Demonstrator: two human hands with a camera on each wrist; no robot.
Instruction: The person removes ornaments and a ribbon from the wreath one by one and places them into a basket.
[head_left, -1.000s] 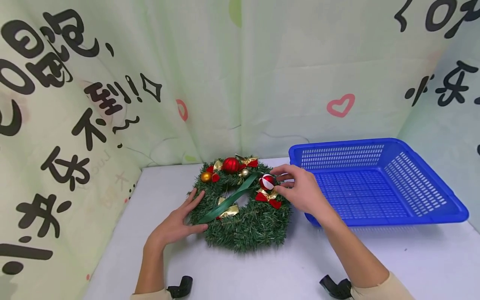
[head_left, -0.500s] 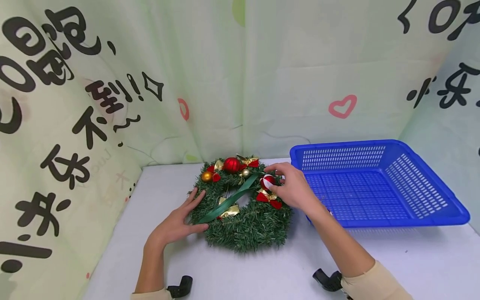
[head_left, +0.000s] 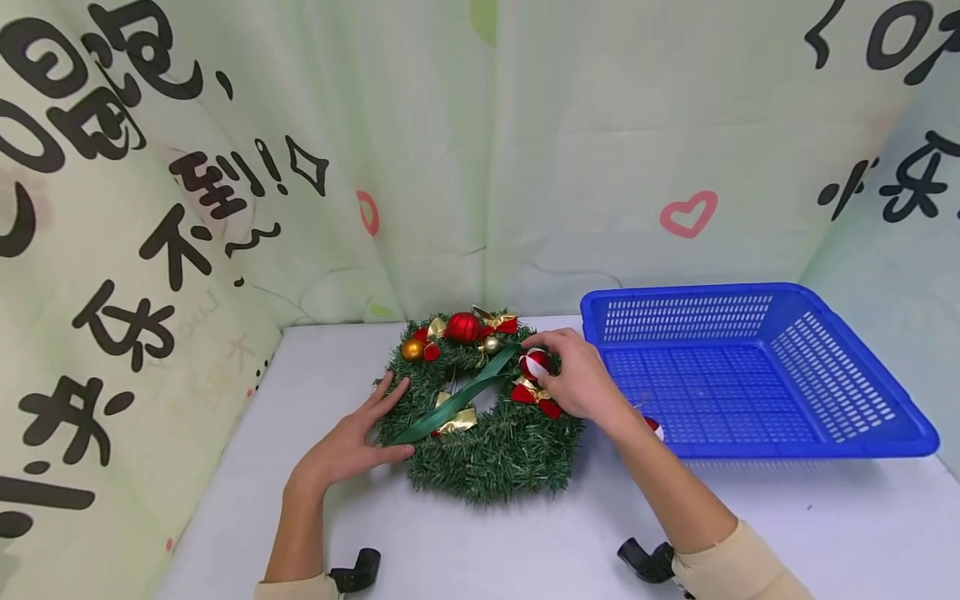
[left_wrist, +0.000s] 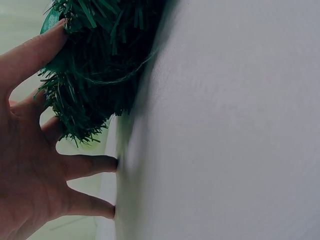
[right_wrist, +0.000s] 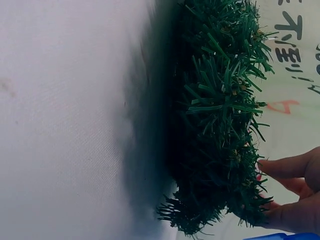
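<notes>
A round green tinsel wreath (head_left: 487,467) lies on the white table, trimmed with bows and baubles. My left hand (head_left: 352,442) rests against its left side with fingers spread, the thumb by the end of a green ribbon (head_left: 457,402). In the left wrist view two straight fingers of that hand reach down to the table. At the upper right of the wreath, my right hand (head_left: 581,375) holds a red-and-white bauble (head_left: 534,364) between thumb and fingers. Just below that bauble sits a red and gold bow (head_left: 536,396). In the right wrist view the wreath mostly hides the bauble.
Right of the wreath stands a blue plastic basket (head_left: 780,450). Another red-and-white bauble (head_left: 655,427) shows at its near left, partly behind my right forearm. Along the wreath's top are a red bauble (head_left: 463,327) and a gold one (head_left: 412,350). A printed curtain (head_left: 562,183) hangs behind.
My right hand has shifted slightly left and closer around the bauble on the wreath. A second bauble has come into sight in the basket beside my forearm. The left hand has stayed put.
</notes>
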